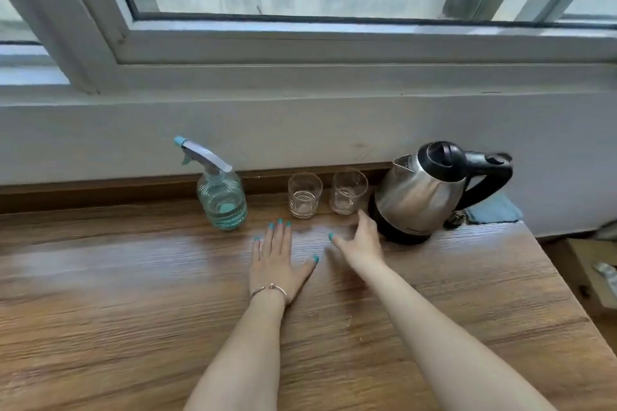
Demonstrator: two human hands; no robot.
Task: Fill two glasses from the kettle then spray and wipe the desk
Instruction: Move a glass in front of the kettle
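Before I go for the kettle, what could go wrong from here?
1. The right hand is beside the kettle, on its spout side, while the handle faces away; reaching across the steel body could mean a burn if it is hot.
2. The two glasses stand close together right next to the kettle, so lifting or tilting it might knock the nearer one.
3. The sprayer stands close to the left glass, so it could get bumped.

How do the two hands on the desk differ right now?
The left hand lies flat, palm down on the desk, fingers straight; the right hand is raised on its edge, reaching toward the kettle. The left wrist wears a bracelet; the right is bare. Both hold nothing and have teal nails.
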